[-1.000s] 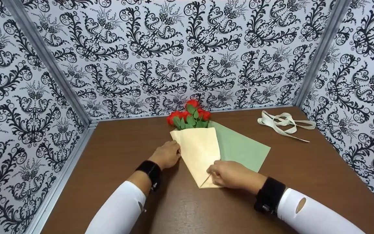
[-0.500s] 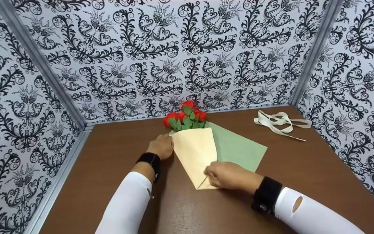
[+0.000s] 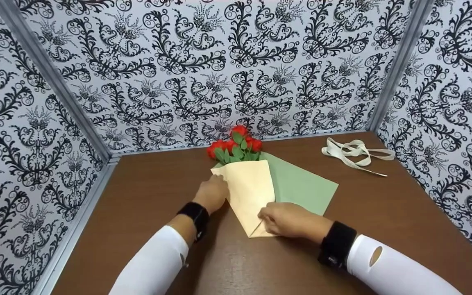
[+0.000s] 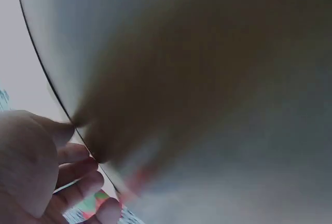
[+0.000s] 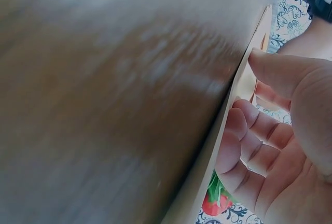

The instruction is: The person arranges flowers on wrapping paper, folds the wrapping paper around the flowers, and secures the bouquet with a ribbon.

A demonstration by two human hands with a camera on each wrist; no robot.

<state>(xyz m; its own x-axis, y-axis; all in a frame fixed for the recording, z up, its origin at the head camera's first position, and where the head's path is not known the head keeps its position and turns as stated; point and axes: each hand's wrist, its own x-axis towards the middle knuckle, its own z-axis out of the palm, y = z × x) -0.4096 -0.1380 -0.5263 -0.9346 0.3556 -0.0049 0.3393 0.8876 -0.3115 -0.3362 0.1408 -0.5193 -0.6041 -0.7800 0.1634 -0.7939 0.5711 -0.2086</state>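
A bouquet of red roses (image 3: 236,143) with green leaves lies on the table, its lower part hidden under cream wrapping paper (image 3: 249,184) folded over it. Beneath and to the right spreads a green sheet (image 3: 301,184). My left hand (image 3: 212,192) touches the cream paper's left edge below its upper left corner; in the left wrist view its fingers (image 4: 78,172) are loosely bent. Near the lower tip, my right hand (image 3: 287,219) pinches the folded right edge of the cream paper. The right wrist view shows its curled fingers (image 5: 236,130) against the paper.
A loosely looped white ribbon (image 3: 357,153) lies at the back right of the brown table (image 3: 158,176). Black-and-white patterned panels (image 3: 203,73) enclose the table at the back and both sides.
My left hand moved up along the cream paper's left edge to its corner, then came back down a little. My right hand stayed at the lower fold.
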